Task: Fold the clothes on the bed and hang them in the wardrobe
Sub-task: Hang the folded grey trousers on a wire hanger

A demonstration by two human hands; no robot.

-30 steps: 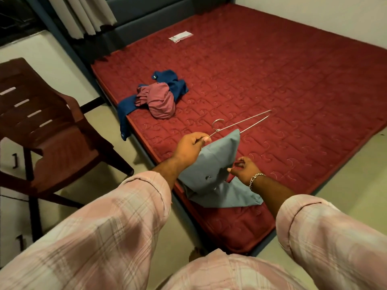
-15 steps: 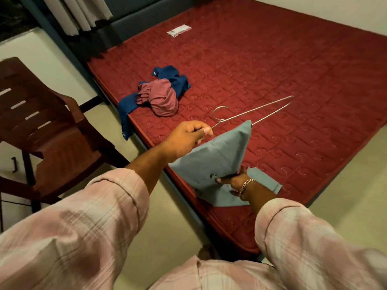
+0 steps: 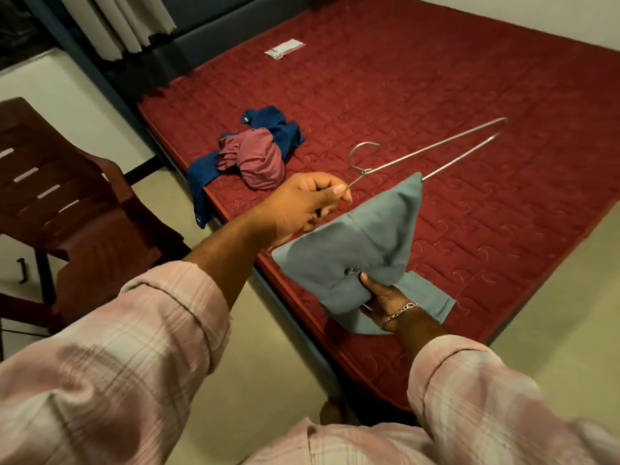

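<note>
Here, head view only:

Left hand: the left hand [image 3: 302,204] is curled round one end of the wire hanger [image 3: 432,151], thumb and forefinger pinching the wire just below the hook, and holds it above the bed [image 3: 469,78].

Right hand: the right hand [image 3: 380,297] grips the lower fold of the grey cloth [image 3: 362,243], thumb on top, fingers underneath and mostly hidden.

Grey cloth: draped over the hanger's lower bar, peak up near the bar's middle, both sides hanging towards the right hand; the lower edge trails near the bed's edge.

Hanger: tilted, far corner pointing away over the bed; the far half of the bar is bare.

Other clothes: a blue garment [image 3: 285,127] and a pink one [image 3: 258,159] lie crumpled together near the bed's left edge, not yet folded.

Step in hand: by my reading, settling the grey cloth evenly on the bar.

How to do it well: keep the hanger level, slide the cloth to the bar's centre, draw both sides down to equal length, and smooth the fold before letting go, so it will not slip off.

Risk: on thin smooth wire held tilted, the cloth could slide towards the lower end.
</note>
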